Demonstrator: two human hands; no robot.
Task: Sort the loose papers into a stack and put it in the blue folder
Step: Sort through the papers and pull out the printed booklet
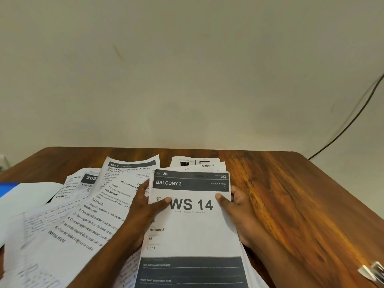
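Note:
A stack of papers, topped by a sheet printed "WS 14" and "BALCONY 2", lies on the wooden table in front of me. My left hand grips the stack's left edge, thumb on the top sheet. My right hand grips its right edge, thumb on top too. Several loose printed and handwritten papers lie fanned out to the left. A corner of the blue folder shows at the far left edge, mostly covered by paper.
A metallic object, blurred, lies at the table's right front edge. A black cable hangs along the wall at the right. Behind the table stands a plain cream wall. More sheets stick out behind the stack.

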